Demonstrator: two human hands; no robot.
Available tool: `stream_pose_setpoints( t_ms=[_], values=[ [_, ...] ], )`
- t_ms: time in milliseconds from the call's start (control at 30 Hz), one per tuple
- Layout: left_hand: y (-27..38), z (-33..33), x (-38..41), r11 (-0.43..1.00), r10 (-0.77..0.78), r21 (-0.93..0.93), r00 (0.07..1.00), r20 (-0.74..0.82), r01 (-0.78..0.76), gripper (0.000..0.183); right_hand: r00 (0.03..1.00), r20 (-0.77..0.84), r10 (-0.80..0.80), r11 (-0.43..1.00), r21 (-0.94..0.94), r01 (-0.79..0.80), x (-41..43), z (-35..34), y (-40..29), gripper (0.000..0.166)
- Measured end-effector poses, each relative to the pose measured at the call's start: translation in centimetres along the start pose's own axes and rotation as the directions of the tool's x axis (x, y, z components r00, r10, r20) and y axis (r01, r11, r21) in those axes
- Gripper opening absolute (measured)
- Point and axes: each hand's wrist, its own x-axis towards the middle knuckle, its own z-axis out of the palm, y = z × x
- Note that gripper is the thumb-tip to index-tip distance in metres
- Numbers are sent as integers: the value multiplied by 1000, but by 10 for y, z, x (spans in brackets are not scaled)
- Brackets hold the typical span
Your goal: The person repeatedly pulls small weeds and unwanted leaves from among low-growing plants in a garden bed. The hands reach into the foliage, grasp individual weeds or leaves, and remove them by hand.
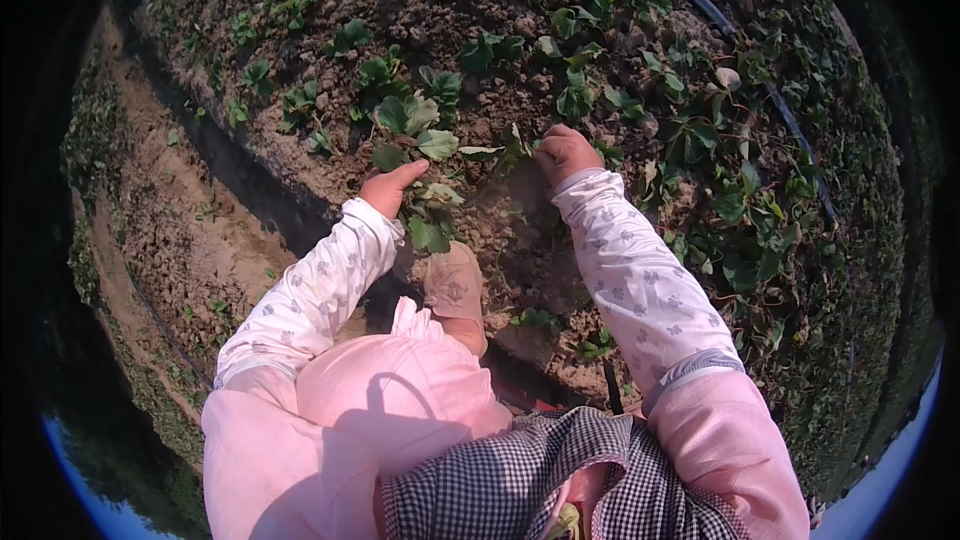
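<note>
My left hand is closed around a bunch of leafy green plants, its thumb lying over the stems and leaves. Some leaves stick out above the hand and others hang below it, over the toe of a shoe. To the right, my right hand has its fingers curled, the fingertips pinching at the edge of a small leafy plant just above the soil. Its stems are partly hidden by the fingers. Both forearms wear white patterned sleeve covers.
Rows of low leafy plants grow in cloddy brown soil ahead. A dark drip hose runs along the right. On the left lies a shaded furrow beside a bare soil strip. A checked cloth covers my lap.
</note>
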Motion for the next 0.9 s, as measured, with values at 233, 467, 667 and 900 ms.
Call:
stream_pose_setpoints(
  t_ms=[233,467,667,900],
  values=[
    [-9,0,7,996,-43,-76,998,40,46,31,916,341,-212,950,-148,275,-42,10,-19,3],
    [-11,3,10,993,-14,-115,996,87,24,27,975,93,200,979,3,-202,-17,7,-40,12],
    [-3,10,2,989,-16,-144,997,75,27,28,830,403,386,868,-464,-179,48,18,-58,24],
    [-16,-7,14,995,53,-88,996,65,-47,30,951,304,63,948,-316,38,18,17,-35,11]
  ],
)
